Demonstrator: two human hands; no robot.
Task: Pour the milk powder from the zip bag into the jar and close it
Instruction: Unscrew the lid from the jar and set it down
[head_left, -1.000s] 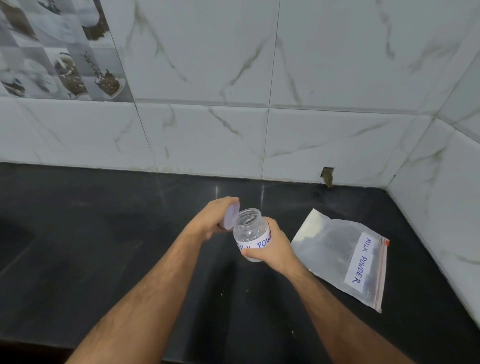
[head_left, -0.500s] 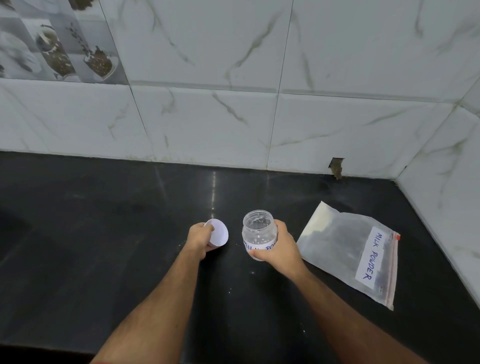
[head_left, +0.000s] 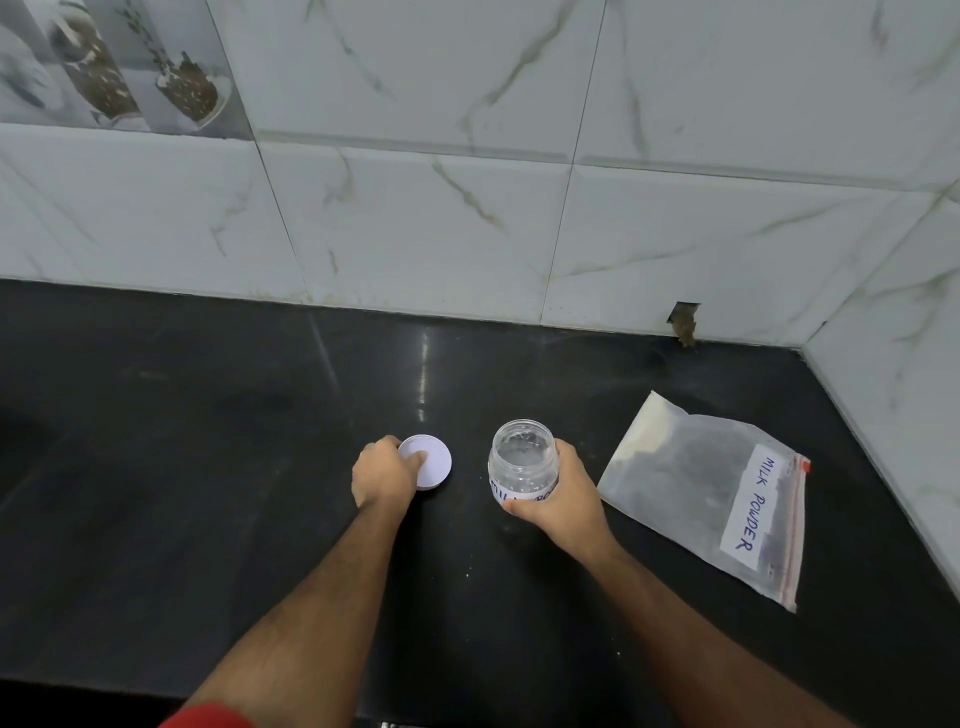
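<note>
Zip bag (head_left: 691, 483) labelled "MILK POWDER" right of right hand (head_left: 558, 499) gripping open jar (head_left: 522, 462), left hand (head_left: 384, 475) holding lid (head_left: 431, 462), now lowered to counter (head_left: 208, 467)

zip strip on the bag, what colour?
Red, along the zip bag's right edge; head view.

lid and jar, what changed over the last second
The left hand took the white lid away from the jar's mouth, leftward and down, and now holds it on the black counter, inner side up. The right hand lowered the open jar from mid-air to the counter, still gripping it upright. The zip bag stayed flat to the right, untouched.
</note>
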